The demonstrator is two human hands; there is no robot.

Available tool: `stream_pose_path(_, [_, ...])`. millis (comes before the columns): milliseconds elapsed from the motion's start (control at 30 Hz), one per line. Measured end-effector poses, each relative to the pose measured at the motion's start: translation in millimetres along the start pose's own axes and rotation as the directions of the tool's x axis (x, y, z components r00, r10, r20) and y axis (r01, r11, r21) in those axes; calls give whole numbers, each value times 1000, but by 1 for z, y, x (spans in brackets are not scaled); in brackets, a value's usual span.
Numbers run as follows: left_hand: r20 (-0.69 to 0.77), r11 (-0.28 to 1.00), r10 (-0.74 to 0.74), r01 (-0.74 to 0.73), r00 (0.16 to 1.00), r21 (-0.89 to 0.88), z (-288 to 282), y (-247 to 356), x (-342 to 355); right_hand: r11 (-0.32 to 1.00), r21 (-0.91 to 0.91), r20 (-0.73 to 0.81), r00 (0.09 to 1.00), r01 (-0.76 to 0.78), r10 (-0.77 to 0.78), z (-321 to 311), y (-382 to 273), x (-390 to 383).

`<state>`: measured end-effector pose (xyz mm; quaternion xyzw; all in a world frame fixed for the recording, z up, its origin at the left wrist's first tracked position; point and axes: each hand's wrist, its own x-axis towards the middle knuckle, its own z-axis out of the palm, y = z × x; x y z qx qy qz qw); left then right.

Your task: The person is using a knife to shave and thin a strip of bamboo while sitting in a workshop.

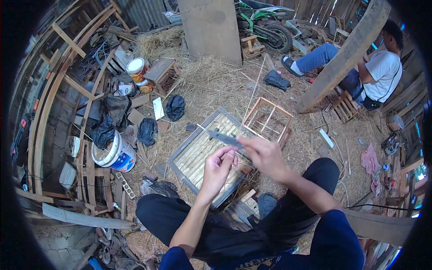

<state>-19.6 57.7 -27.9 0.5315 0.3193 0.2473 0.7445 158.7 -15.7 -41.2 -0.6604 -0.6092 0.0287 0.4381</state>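
Observation:
Over a low slatted bamboo panel [191,163] with a dark frame, both my hands are raised close together. My right hand [265,156] is closed round the handle of a knife [225,138], whose broad grey blade points to the far left. Just below the blade, my left hand [219,165] is closed in a pinch; what its fingertips hold is too thin to make out. A pale thin strip [202,128] shows past the blade's tip. Right behind my hands stands a small open frame of wooden sticks [270,118].
A white bucket [118,155] and black plastic bags [174,108] stand at left. Another person [380,74] sits at far right behind a slanted wooden post [346,56]. A motorbike [270,33] and an upright board [211,31] are at the back. Straw covers the floor.

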Motion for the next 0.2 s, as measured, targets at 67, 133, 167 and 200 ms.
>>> stream_pose_path(67, [9, 1000, -1, 1, 1000, 7, 3, 8, -4, 997, 22, -83, 994, -69, 71, -5, 4, 8])
stream_pose_path(133, [18, 1000, 7, -7, 1000, 11, 5, 11, -6, 999, 28, -89, 995, -44, 47, -4, 5, 6])
stream_pose_path(167, [50, 998, -49, 52, 998, -46, 5, 11, -7, 999, 33, -96, 995, -14, 17, -4, 5, 4])
stream_pose_path(200, [84, 989, -104, 112, 991, -101, 4, 11, -8, 999, 33, -96, 995, -9, 12, -5, 6, 5])
